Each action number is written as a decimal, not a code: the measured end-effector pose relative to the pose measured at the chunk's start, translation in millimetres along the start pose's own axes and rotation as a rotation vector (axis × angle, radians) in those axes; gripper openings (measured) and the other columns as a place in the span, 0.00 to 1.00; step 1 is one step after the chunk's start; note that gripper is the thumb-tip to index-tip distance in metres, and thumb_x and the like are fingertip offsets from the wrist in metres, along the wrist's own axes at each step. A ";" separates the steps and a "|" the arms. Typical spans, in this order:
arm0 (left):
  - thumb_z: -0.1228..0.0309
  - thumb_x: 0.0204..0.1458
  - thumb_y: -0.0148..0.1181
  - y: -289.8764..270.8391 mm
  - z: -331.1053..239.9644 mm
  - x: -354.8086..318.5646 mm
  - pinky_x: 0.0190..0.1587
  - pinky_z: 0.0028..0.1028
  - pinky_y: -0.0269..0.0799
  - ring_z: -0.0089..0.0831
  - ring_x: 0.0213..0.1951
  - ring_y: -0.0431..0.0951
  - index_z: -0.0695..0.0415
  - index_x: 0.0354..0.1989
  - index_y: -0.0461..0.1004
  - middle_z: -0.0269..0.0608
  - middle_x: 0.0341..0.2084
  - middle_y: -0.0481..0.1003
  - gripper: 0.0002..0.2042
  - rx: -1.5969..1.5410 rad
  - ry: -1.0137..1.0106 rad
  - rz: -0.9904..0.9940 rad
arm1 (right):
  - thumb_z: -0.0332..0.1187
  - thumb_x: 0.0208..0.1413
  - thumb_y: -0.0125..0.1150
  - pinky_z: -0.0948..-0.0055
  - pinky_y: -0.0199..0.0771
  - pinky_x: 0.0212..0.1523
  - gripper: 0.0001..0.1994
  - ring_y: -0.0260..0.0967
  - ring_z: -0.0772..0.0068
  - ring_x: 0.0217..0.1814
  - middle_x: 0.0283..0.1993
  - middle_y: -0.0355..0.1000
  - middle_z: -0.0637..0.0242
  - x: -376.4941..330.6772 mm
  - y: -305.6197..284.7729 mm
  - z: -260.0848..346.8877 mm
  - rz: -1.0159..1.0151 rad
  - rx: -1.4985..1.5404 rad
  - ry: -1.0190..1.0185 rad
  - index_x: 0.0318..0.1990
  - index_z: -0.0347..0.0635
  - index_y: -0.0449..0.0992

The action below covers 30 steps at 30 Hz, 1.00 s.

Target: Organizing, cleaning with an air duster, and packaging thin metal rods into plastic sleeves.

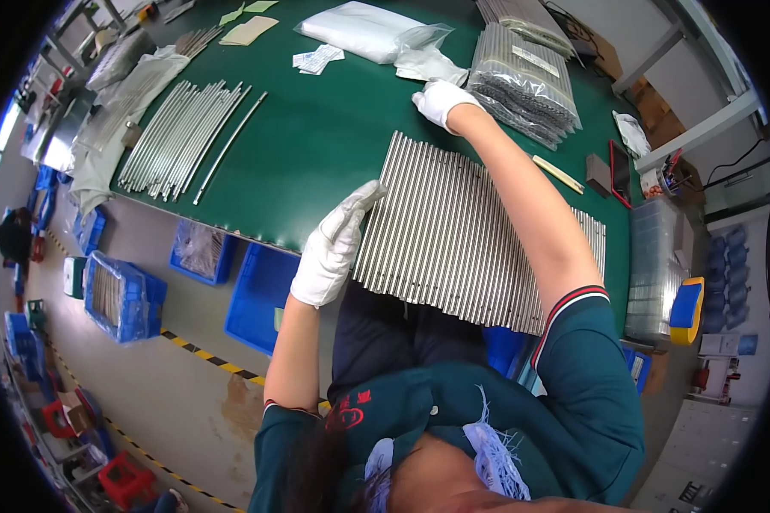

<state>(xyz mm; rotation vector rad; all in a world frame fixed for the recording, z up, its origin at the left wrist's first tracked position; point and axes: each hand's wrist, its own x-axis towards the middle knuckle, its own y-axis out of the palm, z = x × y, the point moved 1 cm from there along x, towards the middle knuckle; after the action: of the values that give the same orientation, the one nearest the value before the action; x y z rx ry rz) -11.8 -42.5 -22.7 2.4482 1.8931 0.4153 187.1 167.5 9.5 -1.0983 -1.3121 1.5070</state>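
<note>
Green worktop [316, 141] carries the row [453, 231] of silver rods, laid side by side along its near edge; their lower ends seem to reach that edge or pass slightly over it. The person's left hand [332, 248], in a white glove, rests with straight fingers against the row's left side, not wrapped around any rod. The right hand [443, 103], gloved too, is past the row's far ends, near the bundle [522, 85] and the white wrap [432, 64]; whether it grasps anything cannot be told, since its fingertips are too small to read.

The likeliest trouble is rolling: round metal on a smooth top might spread leftward if the left hand lifted, as nothing else appears to stop that side. Rods pulled nearer could tip off the near edge toward the floor. The right forearm [526, 197] crosses above the row, so lowering it could knock rods out of line. Toward the worktop's left edge, the lone rod [229, 150] beside the loose group [180, 137] could roll if bumped.
</note>
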 end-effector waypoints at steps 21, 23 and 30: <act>0.49 0.46 0.62 18.7 -4.8 -46.4 0.63 0.46 0.52 0.51 0.55 0.69 0.66 0.53 0.68 0.51 0.49 0.73 0.33 1.239 0.313 -0.092 | 0.51 0.54 0.51 0.54 0.44 0.69 0.29 0.46 0.48 0.71 0.67 0.55 0.52 -176.8 -24.3 15.5 -0.150 -0.074 -0.776 0.59 0.43 0.67; 0.47 0.46 0.61 18.2 -4.5 -47.8 0.64 0.45 0.50 0.50 0.56 0.68 0.66 0.55 0.67 0.51 0.51 0.71 0.36 1.214 0.306 -0.091 | 0.55 0.54 0.46 0.53 0.37 0.70 0.35 0.44 0.48 0.72 0.68 0.51 0.48 -170.0 19.3 23.7 -0.153 -0.030 -0.727 0.63 0.38 0.59; 0.42 0.41 0.62 12.9 -4.7 -55.8 0.65 0.46 0.48 0.50 0.58 0.65 0.64 0.60 0.61 0.52 0.52 0.70 0.43 1.181 0.245 -0.074 | 0.60 0.55 0.43 0.56 0.41 0.69 0.35 0.47 0.56 0.71 0.67 0.55 0.55 -152.3 19.6 37.7 -0.194 -0.031 -0.667 0.63 0.46 0.62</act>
<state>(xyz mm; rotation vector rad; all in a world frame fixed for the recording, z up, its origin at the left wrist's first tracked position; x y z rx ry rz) -13.5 -99.8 -26.8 2.9446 2.8812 -0.6577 190.8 9.4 6.2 -0.4628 -1.8278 1.7773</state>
